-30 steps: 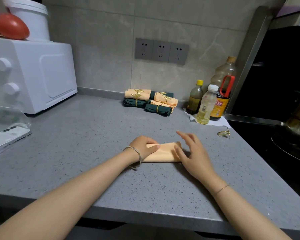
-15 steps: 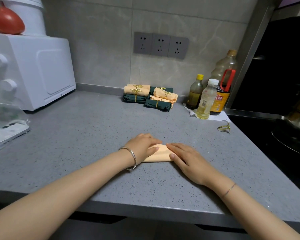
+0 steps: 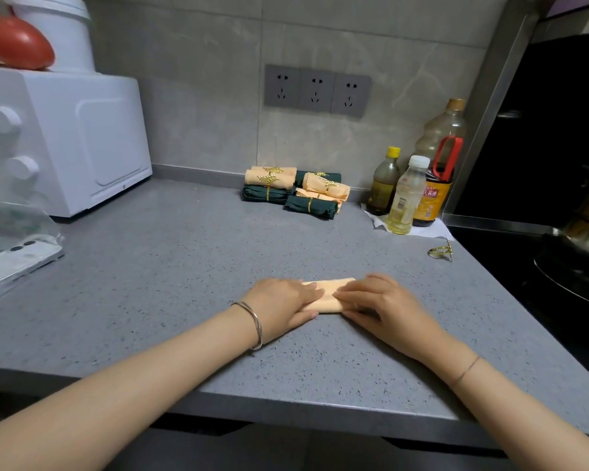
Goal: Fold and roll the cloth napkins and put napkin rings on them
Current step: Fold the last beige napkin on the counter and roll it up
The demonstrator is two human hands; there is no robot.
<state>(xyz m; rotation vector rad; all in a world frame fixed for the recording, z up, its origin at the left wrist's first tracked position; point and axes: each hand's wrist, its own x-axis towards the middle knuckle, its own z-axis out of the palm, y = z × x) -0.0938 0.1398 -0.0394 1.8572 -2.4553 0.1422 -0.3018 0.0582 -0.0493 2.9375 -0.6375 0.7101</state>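
In the head view, a folded orange napkin (image 3: pixel 327 295) lies flat on the grey surface (image 3: pixel 184 283), in the middle of its width and closer to the front edge than to the back. The left hand (image 3: pixel 283 307) rests on the napkin's left end with its fingers straight and flat, gripping nothing. The right hand (image 3: pixel 388 309) lies on the right end the same way, fingers stretched out and pressing down. Only a short strip of cloth shows between the two hands. A silver bangle (image 3: pixel 254 324) sits on the left wrist.

A gold napkin ring (image 3: pixel 441 253) lies alone near the right edge, well apart from the napkin. At the back edge is a pile of rolled napkins (image 3: pixel 295 192), orange and dark green, each with a gold ring. Just to its right stand bottles (image 3: pixel 403 198). A white appliance (image 3: pixel 82 141) fills the back left corner.
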